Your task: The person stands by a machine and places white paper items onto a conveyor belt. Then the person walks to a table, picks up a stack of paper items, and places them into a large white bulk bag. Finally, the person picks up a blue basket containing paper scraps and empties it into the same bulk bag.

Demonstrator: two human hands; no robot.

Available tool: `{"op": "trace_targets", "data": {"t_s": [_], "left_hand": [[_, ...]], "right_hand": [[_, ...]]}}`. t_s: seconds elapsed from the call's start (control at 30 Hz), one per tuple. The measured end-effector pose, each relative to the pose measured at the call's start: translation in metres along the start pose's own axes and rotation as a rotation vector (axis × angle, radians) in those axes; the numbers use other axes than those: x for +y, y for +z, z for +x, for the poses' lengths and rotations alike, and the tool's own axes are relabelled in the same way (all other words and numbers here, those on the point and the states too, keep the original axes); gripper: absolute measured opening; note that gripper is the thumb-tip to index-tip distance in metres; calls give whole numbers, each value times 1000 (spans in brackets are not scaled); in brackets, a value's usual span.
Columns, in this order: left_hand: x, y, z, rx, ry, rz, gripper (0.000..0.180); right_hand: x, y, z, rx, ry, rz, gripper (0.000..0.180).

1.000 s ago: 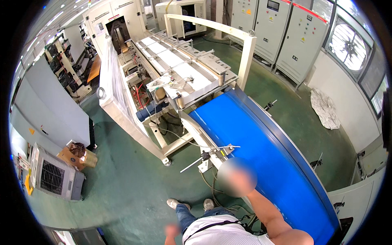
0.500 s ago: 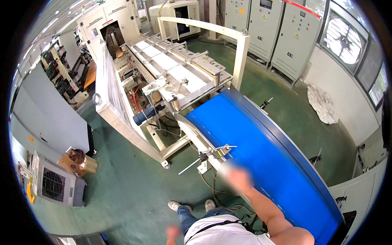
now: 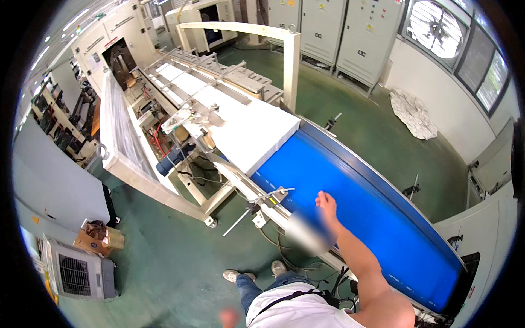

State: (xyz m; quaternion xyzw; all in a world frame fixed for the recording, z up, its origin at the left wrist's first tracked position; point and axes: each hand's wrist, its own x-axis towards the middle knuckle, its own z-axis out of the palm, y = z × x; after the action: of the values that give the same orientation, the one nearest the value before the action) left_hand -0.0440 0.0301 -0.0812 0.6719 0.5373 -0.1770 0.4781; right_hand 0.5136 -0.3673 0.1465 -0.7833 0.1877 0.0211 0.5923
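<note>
My right hand (image 3: 327,206) hangs over the blue conveyor belt (image 3: 372,229), near its close-side rail. Its fingers look curled together, and I see nothing in them. A blurred patch beside that wrist hides part of the rail. Low in the picture, my left hand (image 3: 228,317) is beside my leg; blur hides its fingers. A long, white, flat-topped slab-like row (image 3: 254,134) runs out of the machine. Its front end lies over the far end of the belt, apart from my right hand. I cannot make out what the row is made of.
A metal rod clamp (image 3: 254,209) sticks out from the close-side rail. Cream frame posts (image 3: 291,71) surround the machine. Grey control cabinets (image 3: 361,49) stand behind. To the left are a grey air cooler (image 3: 79,270) and a cardboard box (image 3: 93,240). Cables lie near my feet.
The white row has advanced out of the machine onto the belt. My right hand has moved slightly forward, farther over the belt. The whole view has shifted.
</note>
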Motion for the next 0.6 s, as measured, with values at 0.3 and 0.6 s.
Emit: {"op": "trace_targets", "data": {"t_s": [0.3, 0.6], "left_hand": [[71, -33, -85, 25, -277, -264, 13], [86, -41, -68, -29, -204, -179, 14]], "right_hand": [[-2, -71, 123, 154, 158, 232, 76], [26, -205, 123, 247, 182, 489, 89]]}}
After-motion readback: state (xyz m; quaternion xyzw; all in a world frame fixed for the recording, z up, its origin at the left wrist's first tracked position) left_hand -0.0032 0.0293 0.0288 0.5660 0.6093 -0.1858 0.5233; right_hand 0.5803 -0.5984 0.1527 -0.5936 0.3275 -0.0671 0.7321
